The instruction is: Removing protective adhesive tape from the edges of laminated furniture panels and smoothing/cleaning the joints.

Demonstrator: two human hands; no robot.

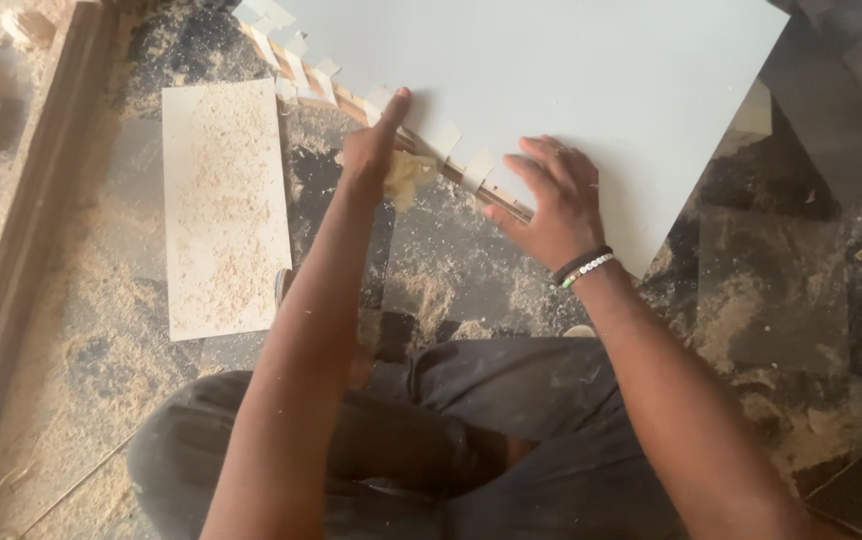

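A large pale board point(571, 90) lies on the dusty floor point(101, 360), its near edge lined with small taped tabs point(446, 140). The left hand point(376, 150) presses that edge with its forefinger stretched out, the other fingers curled around a yellowish wad point(406, 178); what the wad is cannot be made out. The right hand point(551, 205) rests flat and spread on the board's near edge, holding nothing. A smaller panel point(221, 210) strewn with sawdust lies left of the board. The board's far end is cut off.
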